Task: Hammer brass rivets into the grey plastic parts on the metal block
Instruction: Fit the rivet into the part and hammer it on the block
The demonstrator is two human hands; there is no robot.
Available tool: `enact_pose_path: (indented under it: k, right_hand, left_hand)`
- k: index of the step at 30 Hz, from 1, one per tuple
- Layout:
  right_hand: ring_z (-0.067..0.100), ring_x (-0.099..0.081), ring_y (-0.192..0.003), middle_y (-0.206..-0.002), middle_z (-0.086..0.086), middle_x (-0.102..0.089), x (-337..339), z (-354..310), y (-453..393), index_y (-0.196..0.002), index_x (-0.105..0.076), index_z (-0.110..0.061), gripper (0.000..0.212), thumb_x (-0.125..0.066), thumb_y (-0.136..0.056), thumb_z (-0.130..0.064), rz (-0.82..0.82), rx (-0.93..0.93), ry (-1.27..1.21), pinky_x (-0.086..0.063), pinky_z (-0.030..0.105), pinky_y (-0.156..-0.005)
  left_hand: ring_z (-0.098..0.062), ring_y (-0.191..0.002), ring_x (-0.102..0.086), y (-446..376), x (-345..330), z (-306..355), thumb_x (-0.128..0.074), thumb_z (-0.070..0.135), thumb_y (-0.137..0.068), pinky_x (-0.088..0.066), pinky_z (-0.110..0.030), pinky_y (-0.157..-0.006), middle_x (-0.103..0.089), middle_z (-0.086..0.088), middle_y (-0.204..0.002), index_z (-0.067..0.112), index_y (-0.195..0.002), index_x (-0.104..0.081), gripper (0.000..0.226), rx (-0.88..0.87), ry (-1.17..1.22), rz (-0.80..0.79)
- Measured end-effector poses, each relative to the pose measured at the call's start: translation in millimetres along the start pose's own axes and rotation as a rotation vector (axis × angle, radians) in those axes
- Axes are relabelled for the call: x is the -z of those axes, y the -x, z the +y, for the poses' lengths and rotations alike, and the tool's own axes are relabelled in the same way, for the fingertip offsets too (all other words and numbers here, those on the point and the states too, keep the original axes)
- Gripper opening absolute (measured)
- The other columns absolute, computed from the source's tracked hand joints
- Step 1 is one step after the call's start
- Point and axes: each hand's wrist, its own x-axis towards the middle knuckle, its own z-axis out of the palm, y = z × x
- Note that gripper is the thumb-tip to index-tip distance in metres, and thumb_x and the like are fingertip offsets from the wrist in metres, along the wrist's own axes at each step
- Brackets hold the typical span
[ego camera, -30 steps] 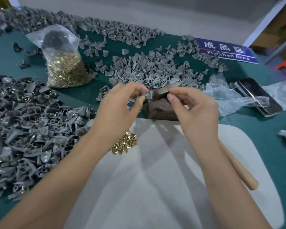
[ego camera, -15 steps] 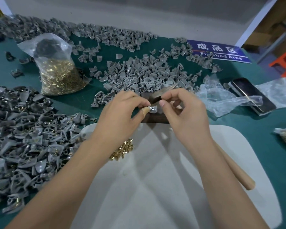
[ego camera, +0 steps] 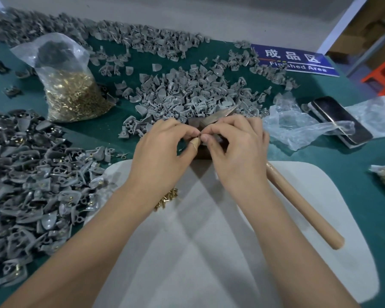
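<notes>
Both hands pinch, seemingly, a grey part over the metal block.

My left hand and right hand meet fingertip to fingertip over the metal block, pinching a small grey part I can barely see. The hammer lies on the white mat beside my right wrist. Loose brass rivets sit under my left wrist.

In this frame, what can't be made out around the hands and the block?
Head view only:
- Grey part and rivet: hidden behind the fingertips of left hand and right hand.
- Metal block: mostly covered by both hands.
- Hammer: handle shows; the right hand hides the handle's upper end.
</notes>
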Motion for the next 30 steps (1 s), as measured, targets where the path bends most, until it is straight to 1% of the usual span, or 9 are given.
enact_pose_path:
  k: [6, 9, 12, 15, 19, 22, 25, 30]
  right_hand:
    - [0.018, -0.043, -0.109, -0.102, -0.016, -0.064, 3.4, 2.2, -1.7, -0.094, -0.077, -0.035, 0.005, -0.072, -0.091, -0.037, -0.032, -0.046, -0.003, -0.029, 0.034, -0.089]
    - [0.02, -0.042, -0.109, -0.103, -0.013, -0.064, 4.1, 1.6, -2.9, -0.095, -0.077, -0.034, 0.006, -0.071, -0.092, -0.034, -0.055, -0.04, -0.021, -0.033, 0.038, -0.092]
    - [0.02, -0.041, -0.11, -0.103, -0.011, -0.064, 3.3, 0.2, -3.2, -0.095, -0.077, -0.034, 0.007, -0.071, -0.093, -0.033, -0.053, -0.057, -0.034, -0.035, 0.04, -0.092]
    - [0.019, -0.04, -0.109, -0.103, -0.012, -0.064, 2.6, -0.6, -3.5, -0.094, -0.077, -0.034, 0.007, -0.07, -0.093, -0.032, -0.059, -0.061, -0.046, -0.034, 0.039, -0.091]
    - [0.017, -0.039, -0.11, -0.103, -0.014, -0.063, 4.7, 0.1, -6.1, -0.093, -0.077, -0.037, 0.006, -0.071, -0.092, -0.034, -0.083, -0.08, -0.062, -0.03, 0.035, -0.089]
    - [0.021, -0.041, -0.112, -0.106, -0.012, -0.064, 6.7, 2.3, -6.0, -0.094, -0.078, -0.034, 0.009, -0.071, -0.093, -0.029, -0.103, -0.061, -0.076, -0.033, 0.039, -0.093]
    - [0.022, -0.042, -0.112, -0.108, -0.01, -0.064, 6.6, 1.5, -4.0, -0.096, -0.078, -0.029, 0.008, -0.071, -0.093, -0.026, -0.084, -0.022, -0.067, -0.036, 0.043, -0.096]
    - [0.02, -0.041, -0.108, -0.102, -0.011, -0.06, 4.8, -1.6, -3.9, -0.095, -0.077, -0.031, 0.006, -0.072, -0.092, -0.031, -0.073, -0.026, -0.019, -0.036, 0.042, -0.094]
  left_hand:
    - [-0.009, -0.092, -0.051, -0.6, 0.0, -1.7, -0.068, 0.033, -0.094, -0.049, -0.038, -0.08, -0.061, 0.014, -0.09, 0.033, -0.101, -0.074, 0.01, 0.002, 0.025, 0.002]
    - [-0.009, -0.092, -0.052, -0.9, -0.7, -2.5, -0.068, 0.031, -0.094, -0.049, -0.04, -0.081, -0.061, 0.012, -0.09, 0.03, -0.101, -0.074, 0.01, -0.002, 0.038, -0.002]
    - [-0.01, -0.091, -0.052, -0.8, -1.5, -2.6, -0.069, 0.028, -0.094, -0.049, -0.039, -0.081, -0.061, 0.011, -0.089, 0.029, -0.101, -0.075, 0.01, -0.005, 0.048, 0.003]
    - [-0.009, -0.091, -0.052, -0.7, -1.8, -2.9, -0.069, 0.028, -0.093, -0.049, -0.038, -0.081, -0.061, 0.012, -0.089, 0.03, -0.101, -0.075, 0.01, -0.001, 0.06, 0.009]
    - [-0.009, -0.09, -0.053, -0.2, -1.5, -3.0, -0.07, 0.031, -0.093, -0.05, -0.04, -0.08, -0.061, 0.014, -0.088, 0.032, -0.101, -0.075, 0.009, -0.001, 0.054, 0.012]
    - [-0.009, -0.09, -0.053, -0.2, -1.5, -2.6, -0.069, 0.031, -0.094, -0.05, -0.041, -0.08, -0.061, 0.013, -0.089, 0.032, -0.101, -0.075, 0.009, -0.003, 0.047, 0.009]
    - [-0.008, -0.091, -0.052, -0.3, -1.5, -2.8, -0.068, 0.03, -0.094, -0.05, -0.039, -0.081, -0.061, 0.014, -0.09, 0.031, -0.101, -0.075, 0.01, -0.002, 0.046, 0.006]
    - [-0.005, -0.09, -0.05, 0.2, -0.6, -2.6, -0.068, 0.031, -0.094, -0.048, -0.035, -0.081, -0.06, 0.015, -0.089, 0.032, -0.101, -0.075, 0.01, -0.002, 0.045, 0.013]
